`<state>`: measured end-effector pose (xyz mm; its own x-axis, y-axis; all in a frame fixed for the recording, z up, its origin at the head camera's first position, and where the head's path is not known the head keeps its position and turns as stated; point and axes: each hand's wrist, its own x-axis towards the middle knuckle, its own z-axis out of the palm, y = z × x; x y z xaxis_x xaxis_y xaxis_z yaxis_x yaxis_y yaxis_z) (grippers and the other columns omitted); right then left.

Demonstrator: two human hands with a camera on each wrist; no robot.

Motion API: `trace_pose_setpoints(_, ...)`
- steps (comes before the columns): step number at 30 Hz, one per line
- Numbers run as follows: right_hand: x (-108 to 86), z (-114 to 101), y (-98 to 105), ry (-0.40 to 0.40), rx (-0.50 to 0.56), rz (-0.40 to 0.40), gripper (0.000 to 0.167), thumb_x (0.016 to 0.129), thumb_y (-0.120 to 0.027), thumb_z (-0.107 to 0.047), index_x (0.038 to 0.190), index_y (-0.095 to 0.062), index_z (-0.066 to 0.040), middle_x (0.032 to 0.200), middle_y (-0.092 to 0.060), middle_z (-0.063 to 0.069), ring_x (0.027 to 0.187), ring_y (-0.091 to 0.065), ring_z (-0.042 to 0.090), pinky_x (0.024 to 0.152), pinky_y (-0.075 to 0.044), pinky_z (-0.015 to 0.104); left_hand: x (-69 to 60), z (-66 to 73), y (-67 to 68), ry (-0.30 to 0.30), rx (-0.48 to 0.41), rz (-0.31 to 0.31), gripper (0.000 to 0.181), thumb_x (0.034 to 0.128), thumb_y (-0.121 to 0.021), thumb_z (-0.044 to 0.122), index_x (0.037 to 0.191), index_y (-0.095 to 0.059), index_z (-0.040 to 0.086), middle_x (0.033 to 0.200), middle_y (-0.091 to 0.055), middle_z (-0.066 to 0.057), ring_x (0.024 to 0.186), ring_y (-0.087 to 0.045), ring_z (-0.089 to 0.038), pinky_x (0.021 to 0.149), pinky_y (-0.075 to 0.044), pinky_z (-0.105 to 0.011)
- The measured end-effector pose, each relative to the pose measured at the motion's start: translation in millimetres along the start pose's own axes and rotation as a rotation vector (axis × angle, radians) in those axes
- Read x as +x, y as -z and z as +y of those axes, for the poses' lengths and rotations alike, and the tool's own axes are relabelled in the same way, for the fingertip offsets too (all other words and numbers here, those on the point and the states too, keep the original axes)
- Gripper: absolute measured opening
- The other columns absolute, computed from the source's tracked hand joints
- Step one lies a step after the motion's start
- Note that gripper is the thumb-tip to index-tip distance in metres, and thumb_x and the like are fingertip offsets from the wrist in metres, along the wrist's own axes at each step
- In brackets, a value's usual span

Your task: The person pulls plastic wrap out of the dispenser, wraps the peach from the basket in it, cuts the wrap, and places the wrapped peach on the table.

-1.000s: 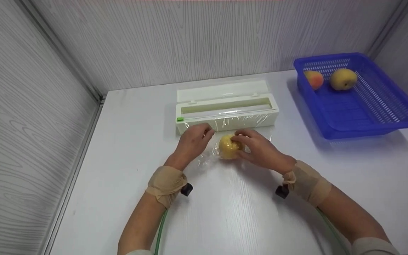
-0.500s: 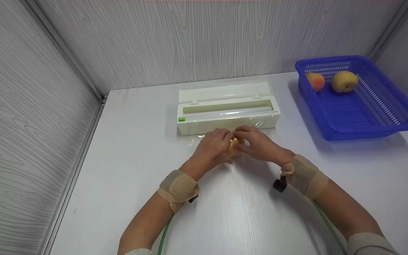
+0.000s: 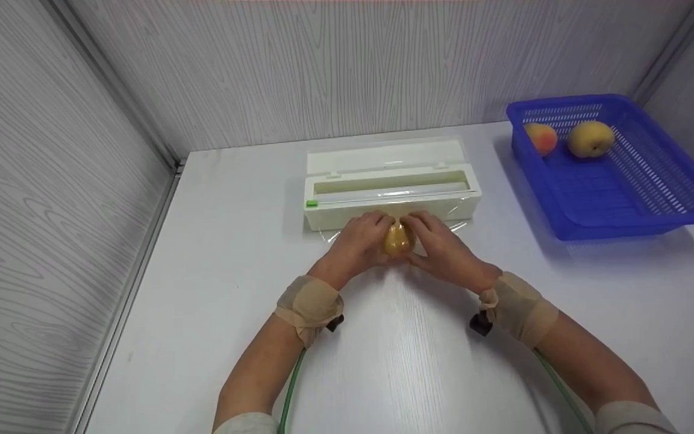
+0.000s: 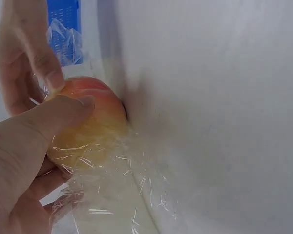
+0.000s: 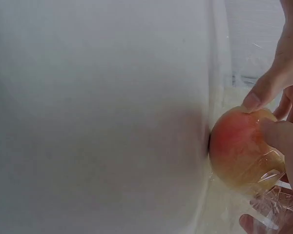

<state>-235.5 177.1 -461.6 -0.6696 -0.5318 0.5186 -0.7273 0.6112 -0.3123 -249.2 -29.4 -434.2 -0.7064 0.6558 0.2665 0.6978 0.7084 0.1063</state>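
Observation:
A yellow peach [image 3: 399,241] with a red blush sits low on the table in front of the film dispenser. Clear cling film [image 4: 110,195] covers part of it and trails off in wrinkles. My left hand [image 3: 359,242] grips the peach from the left, its thumb across the fruit's side in the left wrist view. From the right, my right hand [image 3: 446,252] holds the same peach [image 5: 239,148] with thumb and fingers, film bunched by its fingertips in the right wrist view. The undersides of both hands' fingers are partly hidden.
Just behind the hands stands a white cling film dispenser [image 3: 329,217], lid raised, with a film roll [image 3: 383,193] inside and a green slider [image 3: 311,204]. At the right, a blue basket [image 3: 609,228] contains two more peaches [image 3: 591,139]. Grey wood-patterned walls enclose the table.
My left hand has moved right from beside the peach and now grips it. The film has been drawn over the fruit. My right hand stays at the peach with small finger shifts.

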Motion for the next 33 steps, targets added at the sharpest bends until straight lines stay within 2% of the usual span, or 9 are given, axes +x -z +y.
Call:
trace_pose_setpoints(6, 3.7, 5, 3, -0.04, -0.02, -0.044, 0.067, 0.081, -0.082, -0.017, 0.137, -0.051, 0.001, 0.134, -0.056, 0.017, 0.124, -0.055, 0.032, 0.107, -0.046, 0.043, 5.5, -3.0, 1.6, -0.022, -0.031, 0.016, 0.068, 0.0803, -0.081, 0.035, 0.133, -0.052, 0.003, 0.125, -0.063, -0.013, 0.118, -0.061, -0.029, 0.099, -0.051, -0.042)
trace_pose_setpoints(10, 9.2, 7, 6, -0.016, -0.013, -0.04, 0.065, 0.081, -0.082, -0.013, 0.136, -0.052, 0.002, 0.136, -0.056, 0.017, 0.127, -0.054, 0.033, 0.108, -0.045, 0.045, 7.1, -1.5, -1.7, 0.025, 0.024, 0.026, 0.073, 0.0811, -0.08, 0.04, 0.136, -0.048, 0.003, 0.123, -0.064, -0.014, 0.117, -0.061, -0.03, 0.1, -0.05, -0.044)
trace_pose_setpoints(16, 13.6, 7, 9, -0.022, 0.03, -0.048, 0.063, 0.081, -0.081, -0.011, 0.136, -0.053, 0.001, 0.137, -0.056, 0.017, 0.128, -0.054, 0.033, 0.108, -0.044, 0.046, 6.7, 0.5, -7.6, 0.083, 0.075, 0.106, 0.066, 0.0805, -0.08, 0.043, 0.13, -0.052, 0.008, 0.12, -0.067, -0.01, 0.115, -0.063, -0.029, 0.101, -0.049, -0.044)
trace_pose_setpoints(22, 13.9, 8, 10, -0.069, 0.038, -0.089, 0.064, 0.084, -0.079, -0.016, 0.14, -0.051, -0.001, 0.14, -0.055, 0.015, 0.131, -0.052, 0.032, 0.11, -0.043, 0.045, 6.3, -0.2, -9.3, 0.119, 0.062, 0.064, 0.074, 0.0777, -0.082, 0.041, 0.138, -0.048, 0.015, 0.132, -0.062, -0.009, 0.126, -0.056, -0.028, 0.107, -0.043, -0.044)
trace_pose_setpoints(29, 12.2, 9, 8, -0.096, 0.033, -0.098, 0.068, 0.085, -0.078, -0.015, 0.143, -0.047, 0.0, 0.142, -0.053, 0.018, 0.132, -0.051, 0.034, 0.11, -0.043, 0.047, 8.4, 0.6, -17.9, 0.126, 0.035, 0.089, 0.074, 0.0802, -0.079, 0.042, 0.14, -0.046, 0.016, 0.134, -0.058, -0.009, 0.127, -0.054, -0.028, 0.108, -0.043, -0.044)
trace_pose_setpoints(33, 10.3, 8, 7, -0.112, 0.0, -0.121, 0.07, 0.086, -0.077, -0.015, 0.146, -0.043, 0.0, 0.142, -0.05, 0.021, 0.131, -0.05, 0.036, 0.109, -0.043, 0.049, 6.6, 3.5, -22.5, 0.162, 0.038, 0.087, 0.073, 0.0818, -0.078, 0.043, 0.142, -0.045, 0.019, 0.137, -0.053, -0.008, 0.128, -0.051, -0.027, 0.104, -0.046, -0.044)
